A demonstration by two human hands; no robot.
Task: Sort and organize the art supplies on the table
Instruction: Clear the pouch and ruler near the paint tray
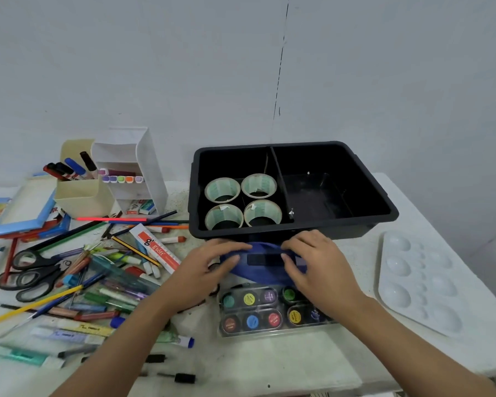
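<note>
A person's view down onto a white table (pixel 298 362) partway through tidying art supplies. The landmark is a black bin (pixel 269 232) with a divider down its middle, standing at the far side of the table against a pale wall.

Just in front of the bin, touching its near wall or almost so, lies a blue pouch (pixel 265 260). Both hands grip it: the left hand (pixel 209 265) curls over its left end and the right hand (pixel 312 262) over its right end, fingers hooked on the top edge. Whether it is being opened or closed cannot be told.

Done so far, it seems: four tape rolls (pixel 242 203) stand in a neat square in the bin's left compartment. Left of the bin, a beige cup (pixel 80 196) holds markers and a white tiered organiser (pixel 152 167) holds a row of highlighters.

Left to do, by the look of it: a loose heap of pencils and pens (pixel 109 285), with scissors (pixel 35 270) and a ruler (pixel 155 247), sprawls left of the bin. A paint set (pixel 258 310) lies in front of the bin, nearer the person than the pouch. A white palette (pixel 418 282) lies to the bin's right. The bin's right compartment looks unused, so most of the sorting likely remains
</note>
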